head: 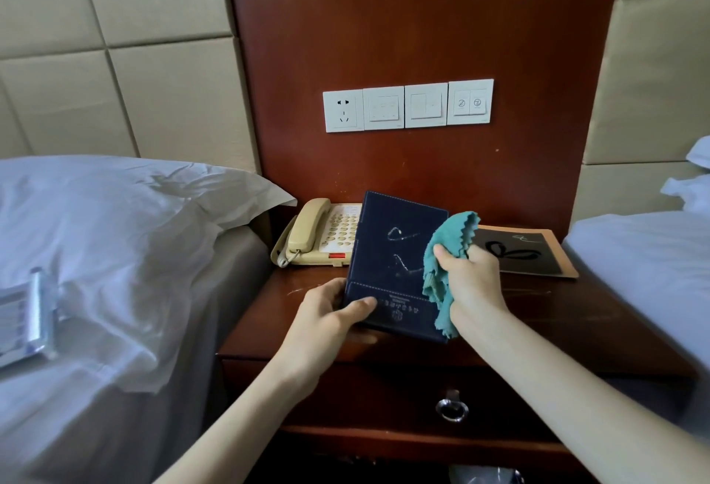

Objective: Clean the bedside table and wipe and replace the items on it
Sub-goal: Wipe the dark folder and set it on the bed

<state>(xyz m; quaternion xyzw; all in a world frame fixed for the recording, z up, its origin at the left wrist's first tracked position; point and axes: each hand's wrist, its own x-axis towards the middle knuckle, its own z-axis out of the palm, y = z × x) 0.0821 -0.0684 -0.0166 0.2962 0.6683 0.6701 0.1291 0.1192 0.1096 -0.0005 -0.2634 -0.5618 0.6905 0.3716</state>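
A dark blue leather folder [392, 253] with white scribble marks on its face is held tilted above the wooden bedside table [538, 322]. My left hand [330, 314] grips its lower left corner, thumb on the front. My right hand [470, 283] grips a bunched teal cloth [447, 249] against the folder's right edge. A beige telephone [319, 237] sits at the table's back left. A tan and black card [526, 253] with loop drawings lies at the back right.
Beds with white linen flank the table; a pillow [134, 214] lies on the left bed, along with a plastic-wrapped packet [27, 314]. A socket and switch panel [407, 106] is on the wood backboard. A drawer with a ring pull [452, 408] is below.
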